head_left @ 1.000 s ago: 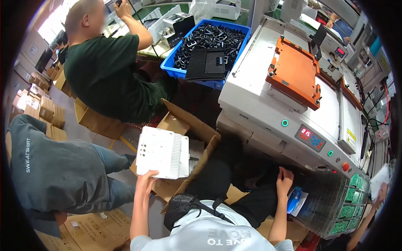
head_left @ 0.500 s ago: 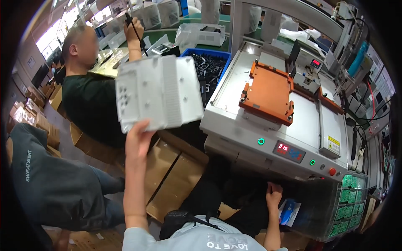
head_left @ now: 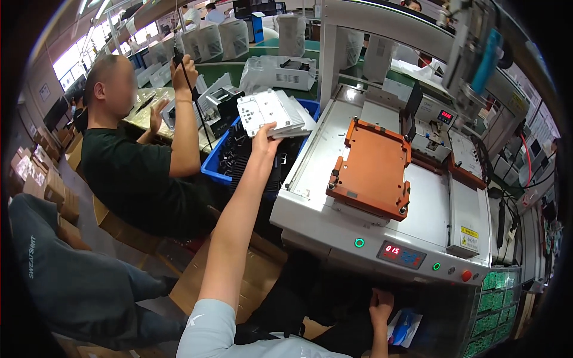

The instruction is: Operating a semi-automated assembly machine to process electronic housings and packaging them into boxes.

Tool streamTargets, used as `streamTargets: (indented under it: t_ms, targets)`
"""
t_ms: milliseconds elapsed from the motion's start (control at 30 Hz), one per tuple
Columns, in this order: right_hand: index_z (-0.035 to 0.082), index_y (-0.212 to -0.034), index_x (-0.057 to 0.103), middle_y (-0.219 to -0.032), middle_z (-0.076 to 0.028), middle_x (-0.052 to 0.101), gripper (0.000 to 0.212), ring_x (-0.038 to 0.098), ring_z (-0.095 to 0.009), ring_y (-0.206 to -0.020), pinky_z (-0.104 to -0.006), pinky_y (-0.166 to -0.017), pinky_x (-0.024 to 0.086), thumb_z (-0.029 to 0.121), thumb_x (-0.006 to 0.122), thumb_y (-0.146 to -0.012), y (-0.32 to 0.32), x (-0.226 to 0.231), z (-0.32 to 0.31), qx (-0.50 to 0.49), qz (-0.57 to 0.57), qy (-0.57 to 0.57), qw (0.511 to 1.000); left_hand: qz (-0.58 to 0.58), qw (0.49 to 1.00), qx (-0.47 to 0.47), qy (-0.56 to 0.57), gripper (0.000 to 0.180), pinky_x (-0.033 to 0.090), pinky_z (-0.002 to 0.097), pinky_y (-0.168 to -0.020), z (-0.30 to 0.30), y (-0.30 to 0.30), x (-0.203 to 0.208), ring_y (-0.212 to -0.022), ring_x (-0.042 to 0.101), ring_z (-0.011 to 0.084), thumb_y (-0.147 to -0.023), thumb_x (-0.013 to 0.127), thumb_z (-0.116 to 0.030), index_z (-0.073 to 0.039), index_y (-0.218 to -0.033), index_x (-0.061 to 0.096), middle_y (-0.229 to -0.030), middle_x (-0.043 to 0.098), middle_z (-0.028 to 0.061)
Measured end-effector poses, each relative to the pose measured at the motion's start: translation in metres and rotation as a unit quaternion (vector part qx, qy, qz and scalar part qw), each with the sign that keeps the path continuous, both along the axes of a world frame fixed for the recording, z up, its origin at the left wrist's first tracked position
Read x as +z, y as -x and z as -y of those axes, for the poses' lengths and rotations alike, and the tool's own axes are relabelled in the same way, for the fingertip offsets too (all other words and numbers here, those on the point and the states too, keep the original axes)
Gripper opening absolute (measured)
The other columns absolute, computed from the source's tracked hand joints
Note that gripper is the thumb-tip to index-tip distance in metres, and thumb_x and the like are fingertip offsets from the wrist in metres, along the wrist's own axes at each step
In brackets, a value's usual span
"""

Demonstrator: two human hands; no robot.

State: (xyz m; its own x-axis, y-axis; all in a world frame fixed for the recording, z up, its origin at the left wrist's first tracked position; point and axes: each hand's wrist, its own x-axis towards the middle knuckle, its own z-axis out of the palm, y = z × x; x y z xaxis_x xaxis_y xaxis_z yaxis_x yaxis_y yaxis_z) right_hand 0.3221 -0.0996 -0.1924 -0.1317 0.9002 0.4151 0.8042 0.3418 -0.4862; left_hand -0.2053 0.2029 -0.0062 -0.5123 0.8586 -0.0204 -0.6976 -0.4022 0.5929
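A: Big white machine (head_left: 382,238) with its orange rectangular fixture plate (head_left: 371,168) on top, bare.

B: And the white ribbed plastic housing (head_left: 273,113)?

A: Half a second ago it was raised close in front of the face; now it's carried out at arm's length, over the blue plastic bin (head_left: 216,162) by the machine's edge. Left hand (head_left: 264,132) fingers clamped under it.

B: Right hand (head_left: 381,302)?

A: Low, under the machine front. Fingers curled; can't tell whether they hold anything.
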Motion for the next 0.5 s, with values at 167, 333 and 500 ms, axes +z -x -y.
streamTargets:
  t_ms: [167,333,500]
  targets:
    - [0.011,-0.097,0.07,-0.09,-0.013,0.066,0.019,0.062,-0.035,-0.088,-0.0444,-0.082,0.048,0.003,0.063,-0.082,0.001,0.0,-0.001,-0.003,0.013,0.018,1.0,-0.084,0.993,-0.04,0.071,0.062,0.036,0.0653,-0.107,0.019,-0.002,0.002,-0.132,0.044,0.0409,-0.092,0.067,-0.025,-0.007,-0.145,0.039,-0.144,0.045,0.0207]
    - [0.011,-0.099,0.07,-0.091,-0.013,0.066,0.021,0.062,-0.035,-0.09,-0.045,-0.083,0.048,0.003,0.064,-0.081,0.002,-0.003,-0.001,-0.005,0.008,0.025,1.0,-0.323,0.913,0.01,0.251,0.089,0.029,0.0584,-0.11,0.016,0.004,0.026,-0.142,0.033,0.0403,-0.091,0.058,-0.064,0.001,-0.148,0.037,-0.154,0.035,0.0225]
    - [0.011,-0.099,0.07,-0.091,-0.014,0.066,0.021,0.062,-0.036,-0.091,-0.0452,-0.083,0.048,0.004,0.064,-0.081,-0.001,-0.007,0.003,-0.002,0.024,0.023,0.999,-0.3,0.933,0.066,0.189,0.083,0.038,0.0404,-0.11,-0.009,0.014,0.037,-0.133,0.048,0.0317,-0.097,0.053,-0.058,0.012,-0.142,0.042,-0.141,0.052,0.0237]
